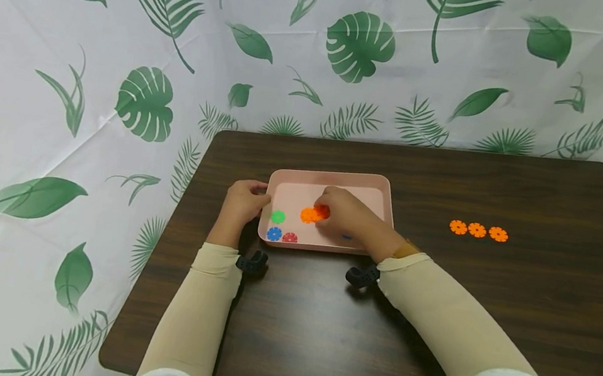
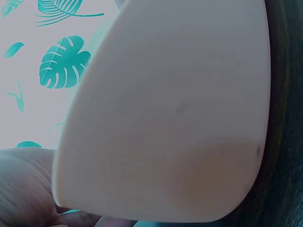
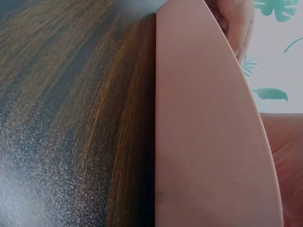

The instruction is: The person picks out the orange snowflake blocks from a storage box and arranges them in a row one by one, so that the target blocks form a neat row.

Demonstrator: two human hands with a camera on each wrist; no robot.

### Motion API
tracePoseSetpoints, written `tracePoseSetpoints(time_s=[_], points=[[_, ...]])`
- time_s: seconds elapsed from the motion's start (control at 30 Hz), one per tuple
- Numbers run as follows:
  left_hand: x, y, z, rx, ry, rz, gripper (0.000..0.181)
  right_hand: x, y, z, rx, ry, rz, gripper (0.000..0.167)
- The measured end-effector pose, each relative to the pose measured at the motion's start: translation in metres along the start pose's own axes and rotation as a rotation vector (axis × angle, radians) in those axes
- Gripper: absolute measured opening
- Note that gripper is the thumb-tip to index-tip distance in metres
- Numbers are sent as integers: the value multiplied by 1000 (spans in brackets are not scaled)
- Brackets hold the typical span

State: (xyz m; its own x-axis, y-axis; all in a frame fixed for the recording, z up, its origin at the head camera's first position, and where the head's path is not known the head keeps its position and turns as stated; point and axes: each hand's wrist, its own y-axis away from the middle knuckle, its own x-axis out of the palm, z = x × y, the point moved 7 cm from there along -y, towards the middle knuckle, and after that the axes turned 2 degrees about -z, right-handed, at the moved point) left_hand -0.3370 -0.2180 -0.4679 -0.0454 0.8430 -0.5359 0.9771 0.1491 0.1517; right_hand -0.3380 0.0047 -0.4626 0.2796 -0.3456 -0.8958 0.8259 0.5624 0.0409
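Note:
A shallow pink tray (image 1: 308,182) lies on the table. My left hand (image 1: 243,207) holds its left rim; in the left wrist view that hand (image 2: 23,184) is partly hidden behind the tray wall (image 2: 165,109). Inside the tray, my right hand (image 1: 349,214) pinches an orange slotted disc (image 1: 322,212), right beside another orange disc (image 1: 307,215). A green disc (image 1: 278,217), a blue disc (image 1: 274,234) and a red disc (image 1: 290,237) lie at the tray's left end. A bit of blue (image 1: 347,236) shows under the right wrist. The right wrist view shows mostly tray wall (image 3: 208,123).
To the right of the tray, three orange discs (image 1: 477,230) lie in a row on the dark wooden table (image 1: 305,334). A white cloth with green leaves (image 1: 298,41) hangs behind and to the left. Black wrist cameras (image 1: 363,277) sit close to the tray's front edge.

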Motion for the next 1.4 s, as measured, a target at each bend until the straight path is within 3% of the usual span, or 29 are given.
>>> tracePoseSetpoints(time_s=[0.5,0.87,1.03,1.4], points=[[3,1,-3,4,6,1,39,1,1,-1,53,31,26,32],[4,1,-3,-8,-7,6,40,-6,4,-2,2,7,-15,33],[3,0,-1,-23,1,11,40,-16,5,-3,-33,-39,-32,35],[1,1,0,-35,11,23,40,-61,28,-28,48,-101,-137,35]])
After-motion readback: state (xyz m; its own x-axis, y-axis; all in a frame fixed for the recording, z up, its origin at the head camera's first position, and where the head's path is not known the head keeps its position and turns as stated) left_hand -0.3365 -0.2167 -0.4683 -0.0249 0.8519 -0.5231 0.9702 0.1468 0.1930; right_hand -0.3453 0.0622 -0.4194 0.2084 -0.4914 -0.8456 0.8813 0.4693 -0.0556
